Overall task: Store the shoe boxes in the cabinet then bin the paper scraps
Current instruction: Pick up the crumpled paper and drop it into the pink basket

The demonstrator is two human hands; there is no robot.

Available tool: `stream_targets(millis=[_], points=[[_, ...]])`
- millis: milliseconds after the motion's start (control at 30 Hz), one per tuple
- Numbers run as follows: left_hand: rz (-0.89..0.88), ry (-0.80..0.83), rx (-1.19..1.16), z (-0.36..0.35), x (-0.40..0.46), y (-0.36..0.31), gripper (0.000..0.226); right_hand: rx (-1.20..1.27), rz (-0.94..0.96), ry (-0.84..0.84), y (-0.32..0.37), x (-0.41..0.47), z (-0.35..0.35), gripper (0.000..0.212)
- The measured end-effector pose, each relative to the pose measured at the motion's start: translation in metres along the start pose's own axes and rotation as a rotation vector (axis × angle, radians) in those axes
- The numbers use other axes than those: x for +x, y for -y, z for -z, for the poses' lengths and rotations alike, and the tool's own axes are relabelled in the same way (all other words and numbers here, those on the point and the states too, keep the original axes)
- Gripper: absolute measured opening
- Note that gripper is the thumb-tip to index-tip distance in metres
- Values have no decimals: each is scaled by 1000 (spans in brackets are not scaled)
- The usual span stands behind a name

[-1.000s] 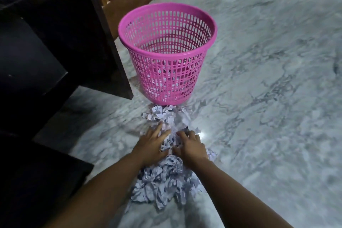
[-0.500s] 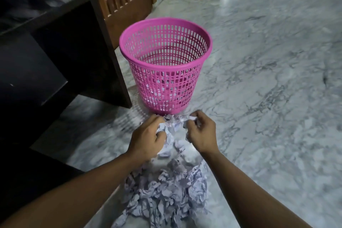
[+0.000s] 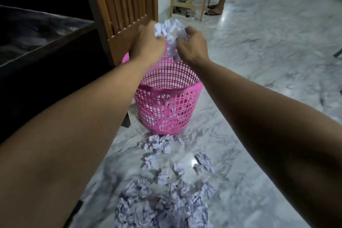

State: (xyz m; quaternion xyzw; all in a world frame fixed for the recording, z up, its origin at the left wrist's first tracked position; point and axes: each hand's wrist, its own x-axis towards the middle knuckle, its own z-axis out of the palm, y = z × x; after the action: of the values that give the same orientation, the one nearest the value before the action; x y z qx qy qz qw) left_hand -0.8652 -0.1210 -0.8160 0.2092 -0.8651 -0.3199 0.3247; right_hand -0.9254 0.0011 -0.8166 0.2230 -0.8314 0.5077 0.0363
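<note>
Your left hand (image 3: pixel 148 45) and right hand (image 3: pixel 192 47) are raised side by side above the pink plastic lattice waste basket (image 3: pixel 167 102), and together they clutch a bunch of crumpled white paper scraps (image 3: pixel 169 30). Both hands are curled closed around that bunch, with paper poking out above the knuckles and a strand hanging down between the wrists toward the basket's mouth. The basket stands upright on the grey-veined marble floor (image 3: pixel 268 61), and some crumpled paper shows through its lower lattice. More scraps lie loose on the floor in front of the basket: a small cluster (image 3: pixel 161 143) touching its base, a few scattered pieces further toward you, and a dense heap (image 3: pixel 162 207) at the bottom of the view between your forearms. To your left sits a dark wooden cabinet (image 3: pixel 48 46), with a slatted light wooden panel (image 3: pixel 125 5) just beyond it.
</note>
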Motion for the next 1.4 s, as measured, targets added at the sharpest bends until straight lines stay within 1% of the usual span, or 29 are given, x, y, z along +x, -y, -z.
stream_targets(millis=[67, 100, 133, 167, 200, 267, 300, 333, 367, 400, 433, 467, 500, 533, 567, 633, 700, 733, 800, 867, 900, 967, 1067, 1100, 1167, 1267, 1400], points=[[78, 325, 215, -9, 7, 11, 37, -196, -85, 174, -7, 15, 0, 55], [114, 407, 288, -10, 6, 15, 46, -243, -94, 211, -8, 16, 3, 60], [148, 406, 325, -10, 2, 18, 57, -265, -86, 207, -11, 13, 6, 61], [142, 329, 326, -7, -7, 18, 66, -260, -51, 169, -15, 7, 11, 59], [75, 210, 311, -2, -19, 19, 68, -225, 4, 107, -20, -2, 16, 55], [-156, -2, 213, 8, -55, 23, 56, -71, 106, -35, -35, -28, 27, 44], [-264, -46, 153, 12, -79, 27, 50, 11, 149, -106, -46, -45, 31, 38], [-339, -46, 110, 14, -107, 36, 46, 77, 180, -168, -60, -65, 34, 32], [-379, -11, 91, 14, -138, 49, 45, 120, 185, -201, -76, -90, 36, 28], [-379, 60, 99, 14, -173, 64, 49, 132, 169, -195, -94, -118, 35, 24], [-335, 171, 132, 15, -209, 82, 58, 106, 140, -150, -115, -148, 34, 23], [-265, 322, 175, 17, -247, 103, 72, 46, 116, -82, -138, -181, 32, 24], [-193, 489, 227, 23, -284, 125, 90, -33, 105, -3, -159, -216, 30, 30], [-159, 633, 294, 30, -320, 148, 109, -112, 113, 80, -178, -251, 29, 40], [-167, 731, 375, 39, -352, 169, 125, -184, 118, 161, -194, -284, 29, 54], [-170, 842, 519, 64, -409, 203, 147, -324, 47, 287, -219, -345, 32, 86], [-112, 928, 579, 86, -452, 223, 154, -475, -94, 412, -237, -399, 33, 117], [-115, 960, 601, 91, -468, 228, 153, -553, -111, 483, -244, -421, 31, 129], [-121, 995, 643, 90, -482, 231, 149, -669, -42, 596, -251, -449, 18, 142], [-113, 954, 616, 72, -480, 231, 141, -726, -3, 618, -252, -455, -1, 145], [-112, 924, 586, 61, -473, 228, 137, -737, -2, 609, -250, -451, -10, 144], [-138, 889, 530, 38, -456, 225, 125, -757, 4, 591, -244, -439, -26, 134], [-252, 881, 512, 9, -434, 212, 102, -742, -21, 604, -237, -420, -38, 111], [-259, 893, 505, 1, -430, 206, 96, -731, -29, 603, -236, -414, -39, 102], [-226, 914, 482, -13, -426, 196, 90, -722, -28, 577, -237, -405, -38, 86], [-134, 894, 396, -27, -422, 184, 82, -660, 6, 514, -240, -396, -33, 66], [-87, 828, 317, -31, -407, 178, 59, -503, 9, 480, -240, -387, -24, 43]])
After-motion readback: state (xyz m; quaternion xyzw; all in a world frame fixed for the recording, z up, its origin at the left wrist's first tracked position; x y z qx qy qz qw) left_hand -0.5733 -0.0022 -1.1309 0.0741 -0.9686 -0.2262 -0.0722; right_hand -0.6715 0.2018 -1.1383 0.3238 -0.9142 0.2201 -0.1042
